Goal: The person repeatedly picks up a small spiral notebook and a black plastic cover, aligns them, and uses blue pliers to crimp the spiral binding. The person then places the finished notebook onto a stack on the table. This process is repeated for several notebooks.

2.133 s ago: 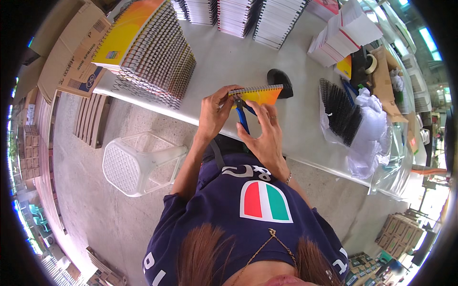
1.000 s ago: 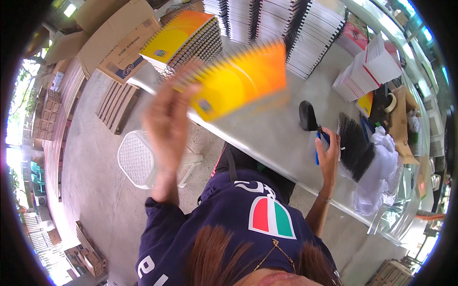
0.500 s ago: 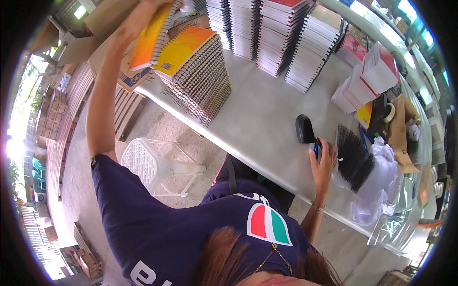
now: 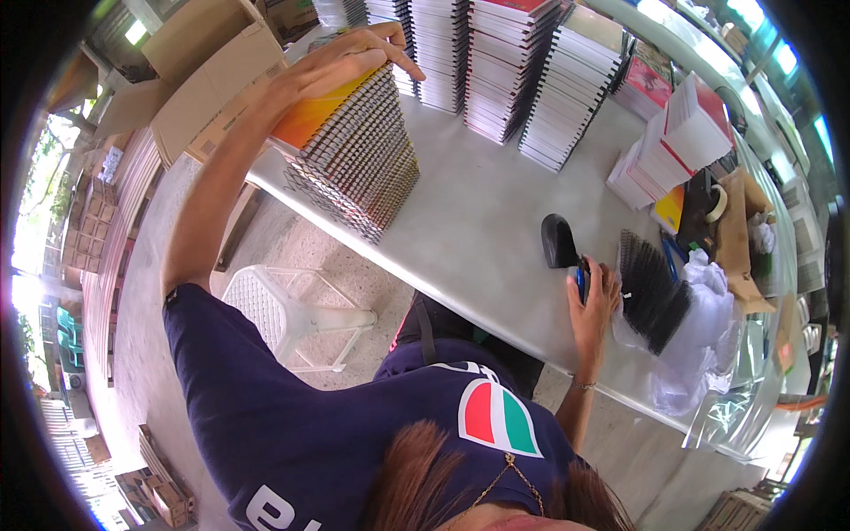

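Note:
My left hand (image 4: pixel 354 60) lies over the top of a tall stack of spiral-bound notebooks (image 4: pixel 354 146) with yellow-orange covers, its fingers stretched toward the bound edge. It hides most of the top cover. On the right, my right hand (image 4: pixel 595 299) is closed around a small tool with blue and black handles (image 4: pixel 581 276); its working end is hard to make out. Just beyond that hand lies a rounded black object (image 4: pixel 558 241). Beside the hand is a bundle of black plastic binding coils (image 4: pixel 653 290).
Tall stacks of bound books (image 4: pixel 509 75) line the table's (image 4: pixel 478 212) far side. More books (image 4: pixel 673 133), crumpled white plastic (image 4: pixel 695 332) and a torn cardboard box (image 4: pixel 739 239) occupy the right. A white stool (image 4: pixel 266 305) stands left of the table, below an open carton (image 4: pixel 217 84).
My left hand has come down and right, from holding a yellow-orange notebook beside the stack to lying over the stack's top. My right hand still holds the blue-handled tool.

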The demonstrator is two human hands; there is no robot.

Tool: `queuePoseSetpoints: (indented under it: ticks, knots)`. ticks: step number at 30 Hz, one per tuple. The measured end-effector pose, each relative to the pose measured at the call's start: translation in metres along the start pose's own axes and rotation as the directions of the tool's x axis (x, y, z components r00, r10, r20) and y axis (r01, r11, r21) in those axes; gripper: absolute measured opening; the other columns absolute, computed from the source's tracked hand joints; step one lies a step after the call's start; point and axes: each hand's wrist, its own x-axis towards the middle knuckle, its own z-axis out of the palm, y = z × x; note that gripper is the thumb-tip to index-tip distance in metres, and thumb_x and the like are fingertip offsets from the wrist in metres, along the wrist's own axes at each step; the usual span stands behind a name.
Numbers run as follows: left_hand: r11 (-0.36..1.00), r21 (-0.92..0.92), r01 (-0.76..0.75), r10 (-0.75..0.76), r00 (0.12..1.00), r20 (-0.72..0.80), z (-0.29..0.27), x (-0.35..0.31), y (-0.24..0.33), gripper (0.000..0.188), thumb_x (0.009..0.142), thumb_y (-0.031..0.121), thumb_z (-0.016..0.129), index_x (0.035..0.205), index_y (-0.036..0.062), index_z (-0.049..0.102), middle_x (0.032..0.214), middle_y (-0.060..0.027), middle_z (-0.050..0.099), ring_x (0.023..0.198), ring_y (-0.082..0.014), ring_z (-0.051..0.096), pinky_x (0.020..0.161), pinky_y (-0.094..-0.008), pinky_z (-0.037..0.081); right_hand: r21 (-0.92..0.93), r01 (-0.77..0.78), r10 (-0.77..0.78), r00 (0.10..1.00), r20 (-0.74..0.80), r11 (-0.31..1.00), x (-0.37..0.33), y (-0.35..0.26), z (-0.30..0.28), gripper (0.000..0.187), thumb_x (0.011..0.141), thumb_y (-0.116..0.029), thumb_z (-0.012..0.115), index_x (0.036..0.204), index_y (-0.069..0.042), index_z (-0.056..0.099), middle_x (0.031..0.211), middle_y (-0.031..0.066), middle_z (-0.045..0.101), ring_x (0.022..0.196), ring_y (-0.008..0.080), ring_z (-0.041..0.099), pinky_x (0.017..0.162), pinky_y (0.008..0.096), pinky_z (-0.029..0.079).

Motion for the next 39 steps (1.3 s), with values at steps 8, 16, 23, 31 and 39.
queuePoseSetpoints:
  ticks: [8, 16, 23, 31, 39]
  knots:
    - [1.0, 0.022, 0.009, -0.01, 0.997, 0.074, -0.007, -0.002, 0.005, 0.042, 0.101, 0.042, 0.047, 0.103, 0.0136, 0.078, 0.106, -0.0094, 0.058, 0.107, -0.023, 0.054, 0.105, -0.0425, 0.04, -0.014, 0.002, -0.002, 0.999, -0.037, 1.0, -0.002, -0.001, -0.003, 0.047, 0.093, -0.033, 0.066, 0.135, -0.014, 0.055, 0.126, 0.0127, 0.055, 0.124, 0.0355, 0.048, 0.106, 0.0522, 0.035]
    - [0.97, 0.212, -0.118, 0.128, 0.991, -0.033, -0.016, -0.02, -0.008, 0.029, 0.093, 0.019, 0.064, 0.121, 0.0125, 0.071, 0.12, -0.0089, 0.061, 0.113, -0.0276, 0.057, 0.107, -0.0418, 0.04, 0.339, 0.105, -0.04, 0.98, -0.195, 0.935, 0.058, 0.013, -0.046, 0.026, 0.092, -0.015, 0.068, 0.116, -0.004, 0.065, 0.113, 0.019, 0.061, 0.108, 0.0385, 0.056, 0.095, 0.0451, 0.045]
    - [0.948, 0.236, -0.212, 0.207, 0.977, 0.046, -0.002, -0.069, 0.194, 0.042, 0.089, 0.016, 0.07, 0.13, 0.0212, 0.068, 0.111, -0.0046, 0.059, 0.109, -0.0244, 0.058, 0.099, -0.0425, 0.044, 0.085, 0.059, -0.038, 0.973, -0.226, 0.995, 0.158, 0.15, -0.049, 0.023, 0.083, -0.001, 0.069, 0.106, 0.0, 0.068, 0.108, 0.0219, 0.065, 0.106, 0.0393, 0.062, 0.091, 0.0441, 0.05]
    - [0.943, -0.329, -0.059, 0.149, 0.955, 0.258, 0.124, -0.084, 0.186, 0.04, 0.085, 0.015, 0.076, 0.124, 0.0107, 0.068, 0.106, -0.0093, 0.061, 0.1, -0.0244, 0.062, 0.087, -0.0378, 0.05, -0.235, 0.124, -0.147, 0.986, -0.084, 0.964, 0.182, 0.17, -0.02, 0.024, 0.084, -0.006, 0.069, 0.108, -0.003, 0.065, 0.107, 0.0183, 0.069, 0.108, 0.0358, 0.064, 0.095, 0.0437, 0.051]
    - [0.24, -0.937, 0.253, 0.138, 0.947, 0.291, 0.216, -0.037, 0.188, 0.045, 0.105, 0.032, 0.054, 0.141, 0.0041, 0.053, 0.112, -0.0082, 0.065, 0.108, -0.0167, 0.061, 0.098, -0.0364, 0.048, -0.191, -0.134, 0.086, 0.968, -0.237, 0.972, 0.143, 0.122, -0.099, 0.019, 0.096, -0.015, 0.055, 0.107, -0.006, 0.068, 0.093, 0.0206, 0.07, 0.09, 0.0409, 0.068, 0.08, 0.0502, 0.053]
